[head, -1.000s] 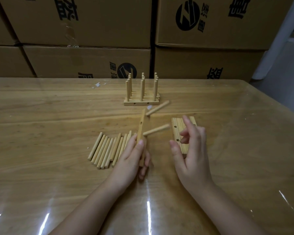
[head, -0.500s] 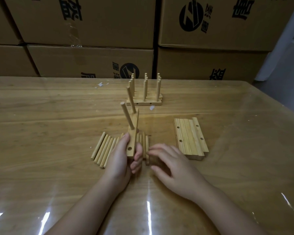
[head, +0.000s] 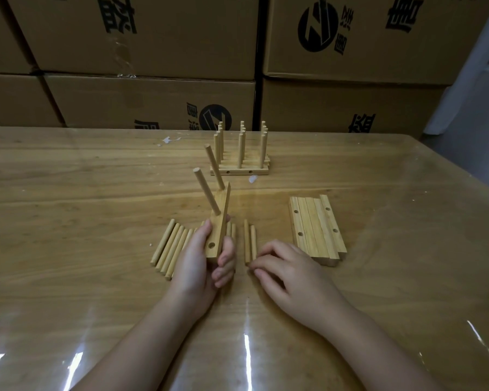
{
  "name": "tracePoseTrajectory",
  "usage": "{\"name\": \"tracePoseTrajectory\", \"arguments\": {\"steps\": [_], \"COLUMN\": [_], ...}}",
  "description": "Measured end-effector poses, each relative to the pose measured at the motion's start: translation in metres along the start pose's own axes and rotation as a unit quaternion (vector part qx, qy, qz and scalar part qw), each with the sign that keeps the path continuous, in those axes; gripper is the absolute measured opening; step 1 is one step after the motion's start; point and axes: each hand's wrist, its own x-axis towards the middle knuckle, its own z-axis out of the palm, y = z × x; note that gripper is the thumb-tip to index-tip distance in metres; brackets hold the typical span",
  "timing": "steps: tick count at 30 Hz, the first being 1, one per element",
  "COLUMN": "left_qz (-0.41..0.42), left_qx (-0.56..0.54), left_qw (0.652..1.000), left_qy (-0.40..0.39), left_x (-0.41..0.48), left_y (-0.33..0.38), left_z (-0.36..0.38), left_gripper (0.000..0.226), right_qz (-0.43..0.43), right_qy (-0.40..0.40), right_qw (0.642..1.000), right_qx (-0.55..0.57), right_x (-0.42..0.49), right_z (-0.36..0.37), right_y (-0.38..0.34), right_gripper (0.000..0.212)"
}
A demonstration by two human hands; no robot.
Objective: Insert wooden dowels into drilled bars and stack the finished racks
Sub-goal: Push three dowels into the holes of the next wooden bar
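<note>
My left hand (head: 202, 261) grips a drilled wooden bar (head: 220, 221), tilted up off the table, with two dowels standing in it and one empty hole near my thumb. Beneath it lies a row of loose dowels (head: 170, 246). My right hand (head: 288, 272) rests on the table with curled fingertips at the near ends of two separate dowels (head: 250, 238); whether it pinches one is unclear. To the right sits a stack of drilled bars (head: 314, 227). Finished racks (head: 239, 165) with upright dowels stand stacked at the back.
A glossy plastic sheet covers the wooden table (head: 68, 193). Cardboard boxes (head: 153, 66) form a wall along the far edge. Small white scraps (head: 168, 140) lie near the back. The table's right edge (head: 463, 176) slants toward me.
My left hand has tilted the bar up, so the two dowels now point up and left. My right hand has come down from the bar stack to the loose dowels.
</note>
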Motion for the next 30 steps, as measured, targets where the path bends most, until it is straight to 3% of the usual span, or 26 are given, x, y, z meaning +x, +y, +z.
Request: {"name": "tracePoseTrajectory", "arguments": {"steps": [4, 10, 13, 17, 27, 30], "left_qz": [0.001, 0.011, 0.015, 0.017, 0.024, 0.025], "left_qx": [-0.002, -0.026, -0.025, 0.003, 0.046, 0.058], "left_qw": [1.0, 1.0, 1.0, 1.0, 0.999, 0.998], "left_qy": [-0.015, -0.003, 0.006, 0.007, 0.006, 0.003], "left_x": [0.0003, 0.001, 0.0003, -0.0006, -0.0021, -0.0035], "left_y": [0.0005, 0.0013, 0.0014, 0.0014, 0.0006, 0.0015], "left_z": [-0.0001, 0.0012, 0.0025, 0.0038, 0.0058, 0.0071], "left_gripper": [0.046, 0.039, 0.037, 0.032, 0.029, 0.037], "right_qz": [0.021, 0.054, 0.046, 0.054, 0.066, 0.083], "right_qy": [0.005, 0.007, -0.028, -0.034, -0.037, -0.044], "right_qw": [0.999, 0.996, 0.997, 0.996, 0.992, 0.991], "right_qx": [-0.046, -0.065, -0.063, -0.067, -0.097, -0.097], "right_x": [-0.0018, -0.0004, -0.0012, -0.001, -0.0005, 0.0015], "right_z": [-0.0013, -0.0022, -0.0021, 0.0008, -0.0017, -0.0004], "right_y": [-0.002, 0.0008, 0.0031, 0.0042, 0.0007, -0.0003], "right_gripper": [0.02, 0.02, 0.035, 0.039, 0.022, 0.023]}}
